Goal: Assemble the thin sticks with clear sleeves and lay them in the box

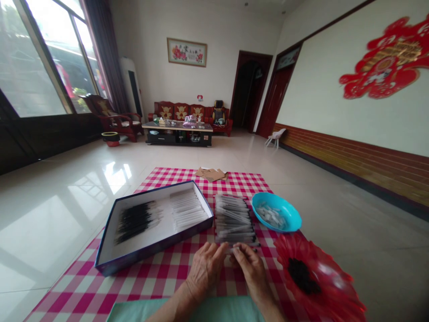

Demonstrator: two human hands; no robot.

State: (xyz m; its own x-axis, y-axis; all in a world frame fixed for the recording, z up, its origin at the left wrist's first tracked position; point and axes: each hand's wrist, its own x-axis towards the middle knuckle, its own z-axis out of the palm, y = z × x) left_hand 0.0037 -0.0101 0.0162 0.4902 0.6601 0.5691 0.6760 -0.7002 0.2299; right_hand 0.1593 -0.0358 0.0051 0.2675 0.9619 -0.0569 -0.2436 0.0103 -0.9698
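Pinching a clear tube [234,249]; left hand [205,268], right hand [251,270] nearly closed

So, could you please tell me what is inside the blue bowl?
The blue bowl holds a heap of small whitish pieces, too blurred to identify; whatever lies beneath the heap is covered.

Under the left hand [204,268] and right hand [251,273] lies a matt woven cloth [161,286]. Just ahead, the sleeves [233,219] look like clear, glossy plastic. Left of the grip, the box [150,252] is smooth card with a glossy blue finish. To the right, the bowl [291,214] is shiny blue plastic, and the plate [321,250] is glossy red plastic.
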